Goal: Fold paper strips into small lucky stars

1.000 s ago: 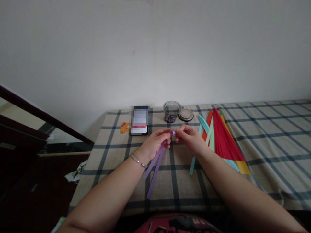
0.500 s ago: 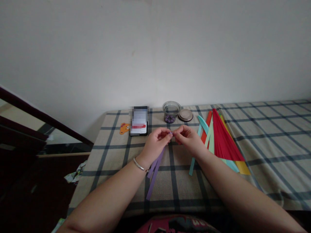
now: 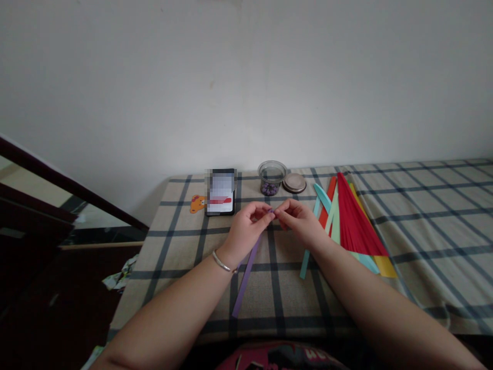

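You are holding both hands close together above the middle of the table (image 3: pixel 423 231), which is wearing a beige cloth with dark checks. Your left hand (image 3: pixel 246 228) is closing its thumb and fingers on the upper end of a purple paper strip (image 3: pixel 246 277), and your right hand (image 3: pixel 300 221) is pinching that same end from the other side, so the fingertips of the two hands are meeting at one small purple spot. How that end is folded or rolled is too small to tell. The rest of the purple paper strip is hanging down from under your left hand and slanting toward you, its lower tip lying on the cloth near the front edge. A thin silver bracelet (image 3: pixel 222 262) is sitting on your left wrist. Just beside your right forearm a pale blue strip (image 3: pixel 308 252) is lying on the cloth, and beyond it a fan of coloured strips (image 3: pixel 356 221) in red, orange, green, blue and yellow is spreading out to your right. Toward the wall, a phone (image 3: pixel 221 191) is lying face up with its screen lit, and a small orange bear shape (image 3: pixel 197 203) is resting just to its left. A clear jar (image 3: pixel 271 178) holding small purple pieces is standing open behind your hands, with its round lid (image 3: pixel 295 183) lying flat right next to it.
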### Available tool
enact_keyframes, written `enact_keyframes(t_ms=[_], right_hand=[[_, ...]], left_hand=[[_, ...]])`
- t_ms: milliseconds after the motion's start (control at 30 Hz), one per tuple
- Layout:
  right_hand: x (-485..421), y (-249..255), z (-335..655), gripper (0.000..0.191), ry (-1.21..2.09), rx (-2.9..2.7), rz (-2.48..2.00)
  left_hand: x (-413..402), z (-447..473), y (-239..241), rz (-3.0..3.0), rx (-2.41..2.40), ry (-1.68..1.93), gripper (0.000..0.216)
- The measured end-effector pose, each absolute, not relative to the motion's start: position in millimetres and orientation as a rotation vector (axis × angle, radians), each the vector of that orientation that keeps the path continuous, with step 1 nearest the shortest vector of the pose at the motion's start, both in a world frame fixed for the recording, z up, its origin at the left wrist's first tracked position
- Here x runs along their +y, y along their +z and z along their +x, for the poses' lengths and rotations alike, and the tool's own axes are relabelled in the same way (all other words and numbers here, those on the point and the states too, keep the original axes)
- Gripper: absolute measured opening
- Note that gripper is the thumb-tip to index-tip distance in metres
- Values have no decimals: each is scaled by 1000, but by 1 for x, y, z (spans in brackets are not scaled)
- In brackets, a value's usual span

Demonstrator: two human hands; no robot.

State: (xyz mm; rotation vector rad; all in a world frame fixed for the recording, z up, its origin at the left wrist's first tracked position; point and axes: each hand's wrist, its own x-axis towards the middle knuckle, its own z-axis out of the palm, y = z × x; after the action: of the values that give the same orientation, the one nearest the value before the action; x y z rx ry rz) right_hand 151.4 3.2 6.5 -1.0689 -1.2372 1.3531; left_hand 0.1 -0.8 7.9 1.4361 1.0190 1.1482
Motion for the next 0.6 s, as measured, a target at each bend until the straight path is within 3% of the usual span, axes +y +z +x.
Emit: enact_keyframes(t_ms=[600], right_hand=[[2,7,151,35,1332,-1191,-1083]], left_hand=[[5,2,2,1101,912,1093,29]])
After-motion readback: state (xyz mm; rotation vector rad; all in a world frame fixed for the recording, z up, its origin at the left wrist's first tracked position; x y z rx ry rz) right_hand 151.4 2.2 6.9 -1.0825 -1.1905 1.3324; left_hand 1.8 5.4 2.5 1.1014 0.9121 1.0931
